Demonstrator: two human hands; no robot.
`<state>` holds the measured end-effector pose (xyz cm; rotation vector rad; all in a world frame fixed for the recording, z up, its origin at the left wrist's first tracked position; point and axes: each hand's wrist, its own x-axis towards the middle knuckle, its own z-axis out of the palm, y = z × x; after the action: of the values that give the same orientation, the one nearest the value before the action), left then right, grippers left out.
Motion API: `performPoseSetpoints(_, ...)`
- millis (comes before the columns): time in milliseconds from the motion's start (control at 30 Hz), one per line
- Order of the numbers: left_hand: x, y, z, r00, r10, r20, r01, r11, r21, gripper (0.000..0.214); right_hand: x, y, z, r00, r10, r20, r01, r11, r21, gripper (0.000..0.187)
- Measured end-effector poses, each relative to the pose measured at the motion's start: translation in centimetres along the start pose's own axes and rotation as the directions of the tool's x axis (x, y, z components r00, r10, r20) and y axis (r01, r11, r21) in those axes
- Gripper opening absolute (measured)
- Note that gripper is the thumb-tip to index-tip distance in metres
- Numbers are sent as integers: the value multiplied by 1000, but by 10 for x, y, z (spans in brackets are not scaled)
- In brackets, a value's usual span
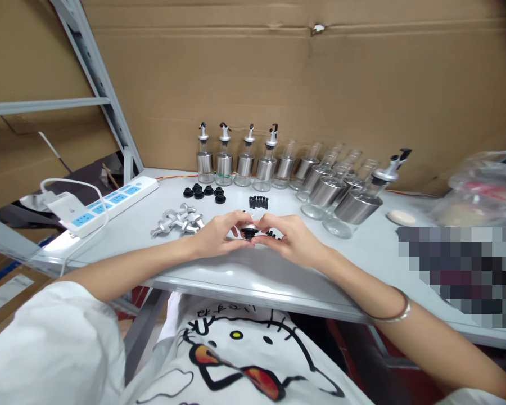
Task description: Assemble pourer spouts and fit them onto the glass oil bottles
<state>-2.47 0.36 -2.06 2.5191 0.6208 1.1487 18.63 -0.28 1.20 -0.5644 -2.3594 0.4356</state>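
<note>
Both my left hand (221,235) and my right hand (284,236) are closed on one pourer top (249,230), a silver cap with a black stopper below it. They hold it just above the table near its front edge, with the fingertips at its two sides. Left of my hands lies a pile of silver pourer spouts (179,219). Behind that sit several black stoppers (204,192). A short row of small black caps (258,201) lies beyond my hands, and more small black pieces (272,234) are partly hidden by my right fingers.
Glass bottles with steel sleeves (266,169) stand along the back, some with pourers fitted, others with bare necks. A power strip (113,203) with a white cord lies at the left. At the right are a white oval object (401,217) and a clear plastic bag (484,188).
</note>
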Motion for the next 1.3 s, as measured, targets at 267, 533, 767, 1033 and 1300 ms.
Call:
performPoseSetpoints(267,-1,5,3,977,-127,172,95,978,185,26,4,33,-32,974,198,106,-138,900,-414,34)
performPoseSetpoints(533,0,4,4,962,-175,211,121,961,247,26,-1,67,-20,823,506,256,-286,760,-584,63)
performPoseSetpoints(767,1,5,3,948,-194,251,133,961,243,29,-2,71,-15,811,534,238,-359,776,-518,59)
performPoseSetpoints(1033,4,10,2,937,-203,286,150,969,195,30,-3,76,-24,799,540,267,-338,768,-544,47)
performPoseSetpoints(1300,4,9,2,936,-194,294,136,969,205,26,2,72,-17,785,587,198,-327,665,-672,56)
